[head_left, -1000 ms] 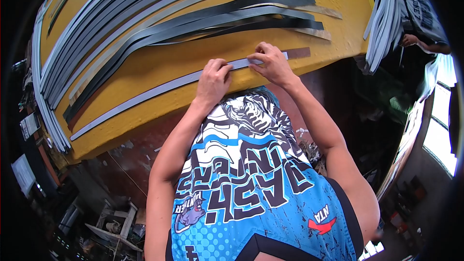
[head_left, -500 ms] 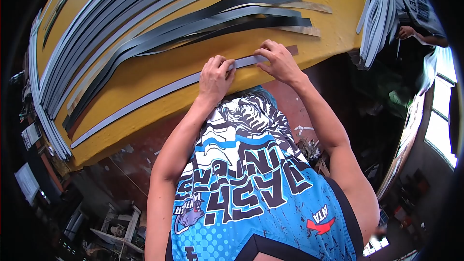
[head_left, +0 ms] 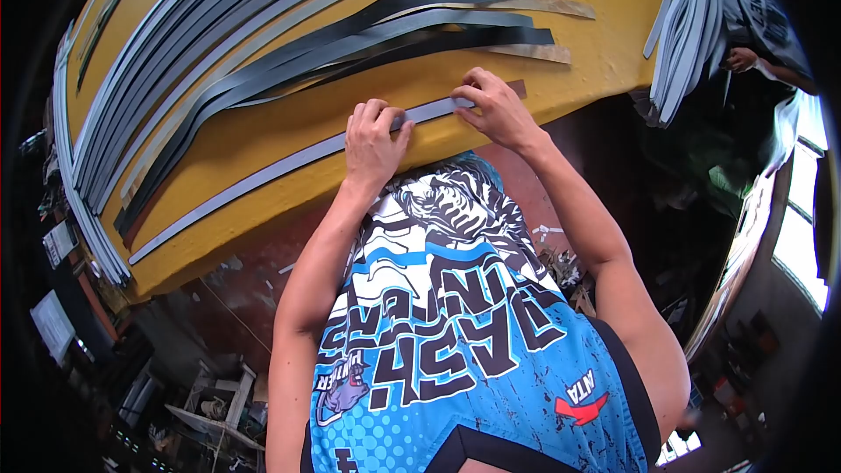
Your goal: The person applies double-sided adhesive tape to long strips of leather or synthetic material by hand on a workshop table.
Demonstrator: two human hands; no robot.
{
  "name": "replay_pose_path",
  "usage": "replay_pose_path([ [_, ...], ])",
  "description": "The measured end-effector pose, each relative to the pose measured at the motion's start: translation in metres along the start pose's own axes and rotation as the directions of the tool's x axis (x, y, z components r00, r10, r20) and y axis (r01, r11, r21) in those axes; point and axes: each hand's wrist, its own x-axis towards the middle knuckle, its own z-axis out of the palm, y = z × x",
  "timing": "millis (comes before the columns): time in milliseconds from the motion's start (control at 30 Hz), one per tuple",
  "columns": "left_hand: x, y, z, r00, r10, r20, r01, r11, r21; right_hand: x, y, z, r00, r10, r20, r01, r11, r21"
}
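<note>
A long, narrow light-grey strip [head_left: 263, 181] lies along the near edge of the yellow table, with a brown end piece [head_left: 517, 88] showing at its right. My left hand [head_left: 377, 138] is closed on the strip near its middle, thumb and fingertips at its edges. Farther right, my right hand [head_left: 496, 110] pinches the same strip close to the brown end. Between the two hands a short stretch of grey surface shows. Both sets of fingertips partly hide the strip beneath them.
Behind the strip, several dark and tan strips [head_left: 350, 51] lie loosely across the yellow table [head_left: 604, 44]. A bundle of grey strips [head_left: 201, 44] fills the far left. Another bundle [head_left: 679, 35] hangs over the right corner, beside a co-worker [head_left: 766, 22]. A wooden stand [head_left: 215, 412] is on the floor.
My left hand has slid a little to the left along the strip. My right hand has shifted slightly left too, and the whole view has moved a little.
</note>
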Motion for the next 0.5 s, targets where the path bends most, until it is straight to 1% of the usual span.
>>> replay_pose_path([
  [67,0.002,0.002,0.001,1.0,-0.007,0.0,0.007,1.0,0.009,0.0,0.001,0.0,1.0,-0.004,0.002,0.004,1.0,0.01],
  [133,0.004,0.005,0.002,0.999,0.022,-0.028,-0.022,1.0,0.003,0.0,0.002,-0.001,1.0,-0.008,-0.01,0.008,1.0,0.022],
  [267,0.005,0.009,0.008,0.999,0.047,-0.008,-0.048,0.999,-0.018,-0.001,-0.001,-0.004,1.0,0.005,-0.014,-0.005,0.999,0.051],
  [333,0.007,0.012,0.012,0.998,0.064,-0.009,-0.064,0.998,-0.029,-0.005,0.002,-0.009,0.997,0.061,-0.042,-0.056,0.992,0.111],
  [367,0.008,0.014,0.013,0.998,0.065,-0.007,-0.065,0.997,-0.031,-0.008,0.004,-0.011,0.997,0.064,-0.042,-0.059,0.992,0.111],
  [433,0.01,0.017,0.016,0.996,0.088,-0.023,-0.088,0.996,-0.029,-0.012,0.008,-0.015,0.994,0.055,-0.091,-0.051,0.998,0.04],
  [500,0.01,0.016,0.018,0.995,0.097,-0.027,-0.098,0.995,-0.029,-0.016,0.008,-0.015,0.99,0.086,-0.109,-0.08,0.995,0.055],
])
